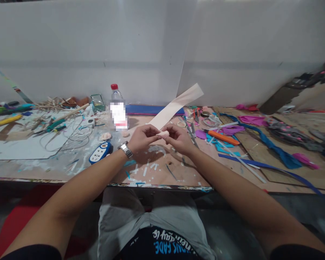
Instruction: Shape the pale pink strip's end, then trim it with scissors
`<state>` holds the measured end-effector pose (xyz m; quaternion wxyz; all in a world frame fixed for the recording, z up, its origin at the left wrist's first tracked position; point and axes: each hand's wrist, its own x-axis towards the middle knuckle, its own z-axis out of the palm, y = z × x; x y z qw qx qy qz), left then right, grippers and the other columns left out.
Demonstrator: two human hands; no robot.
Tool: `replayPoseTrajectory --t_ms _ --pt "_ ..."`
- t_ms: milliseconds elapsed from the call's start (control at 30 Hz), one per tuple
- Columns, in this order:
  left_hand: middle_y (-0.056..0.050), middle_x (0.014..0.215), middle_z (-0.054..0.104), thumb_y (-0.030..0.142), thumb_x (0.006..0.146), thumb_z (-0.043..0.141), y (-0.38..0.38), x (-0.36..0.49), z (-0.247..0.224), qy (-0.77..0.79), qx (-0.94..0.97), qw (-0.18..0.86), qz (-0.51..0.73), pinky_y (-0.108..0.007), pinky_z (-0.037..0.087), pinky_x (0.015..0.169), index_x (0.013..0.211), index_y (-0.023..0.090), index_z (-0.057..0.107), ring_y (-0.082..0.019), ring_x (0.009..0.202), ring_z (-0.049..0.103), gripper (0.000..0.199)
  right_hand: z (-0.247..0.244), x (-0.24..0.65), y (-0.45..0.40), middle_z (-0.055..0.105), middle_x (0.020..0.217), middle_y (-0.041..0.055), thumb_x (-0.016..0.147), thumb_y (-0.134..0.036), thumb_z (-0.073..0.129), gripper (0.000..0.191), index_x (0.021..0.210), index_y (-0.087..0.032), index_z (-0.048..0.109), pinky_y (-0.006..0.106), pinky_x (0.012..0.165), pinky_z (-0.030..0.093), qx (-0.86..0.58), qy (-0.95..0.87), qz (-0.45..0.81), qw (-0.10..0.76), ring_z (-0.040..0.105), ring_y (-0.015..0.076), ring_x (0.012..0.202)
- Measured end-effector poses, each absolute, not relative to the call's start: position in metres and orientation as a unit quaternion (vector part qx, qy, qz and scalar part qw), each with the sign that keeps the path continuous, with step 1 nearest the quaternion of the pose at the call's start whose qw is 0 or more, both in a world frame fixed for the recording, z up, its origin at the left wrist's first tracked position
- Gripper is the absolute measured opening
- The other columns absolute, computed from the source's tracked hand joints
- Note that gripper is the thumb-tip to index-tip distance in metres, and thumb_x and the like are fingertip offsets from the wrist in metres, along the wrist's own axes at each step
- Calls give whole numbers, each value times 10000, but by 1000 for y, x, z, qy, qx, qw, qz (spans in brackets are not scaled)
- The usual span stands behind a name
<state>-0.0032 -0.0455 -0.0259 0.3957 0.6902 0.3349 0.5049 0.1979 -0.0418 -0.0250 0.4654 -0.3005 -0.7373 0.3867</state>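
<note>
My left hand (141, 140), with a metal watch above it on the wrist, pinches a small pale, rolled or folded piece of paper (164, 133) between thumb and fingers. From the other side my right hand (180, 140) grips the same piece, so the fingertips of both hands nearly meet. Behind the hands a long cream paper strip (176, 104) rises to the right; whether it joins the held piece is hidden by my fingers. Two small crumpled pale pieces, one of them a pale paper bit (105, 136), lie left of my left hand.
A red-capped bottle (119, 110) stands behind my left hand, near a blue-and-white power strip (100, 152). To the right lie an orange cutter (223, 137), a blue ribbon (271, 166) and scissors. White paper scraps (146, 169) dot the table. Sticks and pliers (54, 124) lie left.
</note>
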Motion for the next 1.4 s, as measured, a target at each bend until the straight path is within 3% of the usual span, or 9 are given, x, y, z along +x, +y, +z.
replayPoseTrajectory --t_ms 400,833,1100,1233,1400 --pt "-73 788 747 386 725 844 -43 -4 -30 325 677 404 522 -297 560 703 802 126 701 -169 738 699 307 -27 194 -44 600 847 -6 765 -459 825 387 959 -209 603 253 524 471 -305 -708 428 473 554 104 609" --pt "-88 827 759 351 782 812 -42 -4 -29 289 667 441 527 -324 589 763 878 120 705 -181 774 733 272 -25 194 -44 610 828 -3 723 -410 851 367 912 -196 621 252 552 474 -312 -686 438 490 549 111 647" --pt "-93 858 756 404 802 797 -45 -4 -29 277 660 478 509 -320 597 738 978 120 690 -187 777 741 351 -24 195 -45 643 846 25 755 -354 788 274 903 -201 615 268 579 465 -317 -716 385 488 577 140 678" --pt "-96 814 758 439 765 820 -45 -4 -28 300 659 467 508 -299 580 699 879 117 710 -182 751 728 359 -18 194 -51 645 841 28 782 -310 740 179 883 -211 631 282 636 478 -331 -745 328 477 580 161 741" --pt "-90 818 763 443 728 846 -43 -5 -28 306 656 459 515 -297 570 708 860 124 726 -171 739 716 366 -21 195 -49 634 836 15 789 -316 727 190 901 -213 613 278 631 458 -324 -741 342 478 569 152 718"
